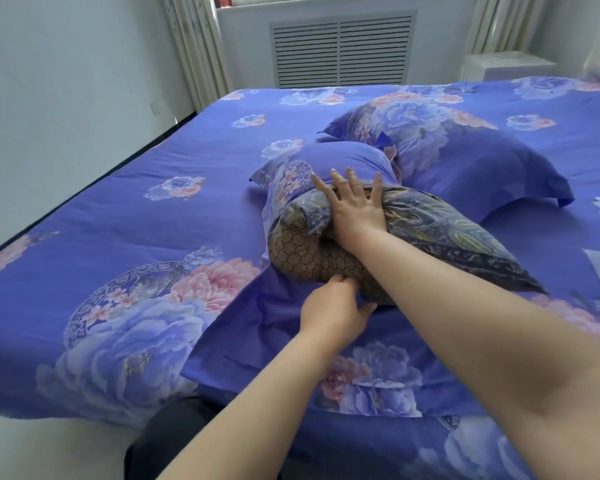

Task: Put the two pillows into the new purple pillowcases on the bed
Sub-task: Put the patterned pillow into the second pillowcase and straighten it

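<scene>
Purple floral bedding [125, 188] fills the frame. At centre, the pillow [312, 258] lies half inside its pillowcase [347, 161], long axis running away up-frame. Right hand [355, 206] presses flat, fingers spread (nearer the opening); left hand [333, 310] pinches the case's lower edge.

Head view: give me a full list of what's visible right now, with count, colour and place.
Pillow: one, brown honeycomb pattern, mid-bed, near end bare, far end inside a case.
Purple pillowcase: one, floral, bunched round that pillow's far end.
Filled pillow: one, purple floral case, behind and right of it.
Bed sheet: one, purple with pink and blue flowers, over the bed.
Vent grille: one, white slatted, far wall under the window.
Curtains: two, pale, flanking the grille.
Left hand: grips purple fabric at the pillow's near end.
Right hand: fingers spread, presses on the pillow.
</scene>
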